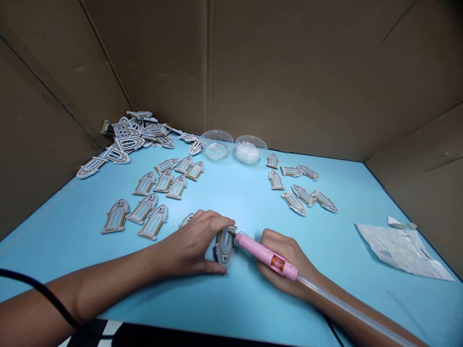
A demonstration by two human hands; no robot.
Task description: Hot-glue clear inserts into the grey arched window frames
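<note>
Between the thumb and fingers of my left hand [197, 243] stands a small grey arched window piece [225, 246] with gold edging, its pointed end towards me. My right hand [284, 262] is closed round a pink pen-like tool [264, 251] with an orange window in its barrel and a clear tube [336, 301] trailing from its rear. The tool's thin tip meets or nearly touches the upper right edge of the window piece; exact contact is too small to tell. Behind my left hand, another arched piece [185, 220] is partly hidden.
Several arched pieces lie at left [154, 221] and right [303, 195], with a heap [141, 130] at the back left. Two clear plastic cups [217, 137] stand at the back, one holding white material [248, 152]. A plastic bag [401, 248] lies right. Cardboard walls [289, 72] enclose the blue table.
</note>
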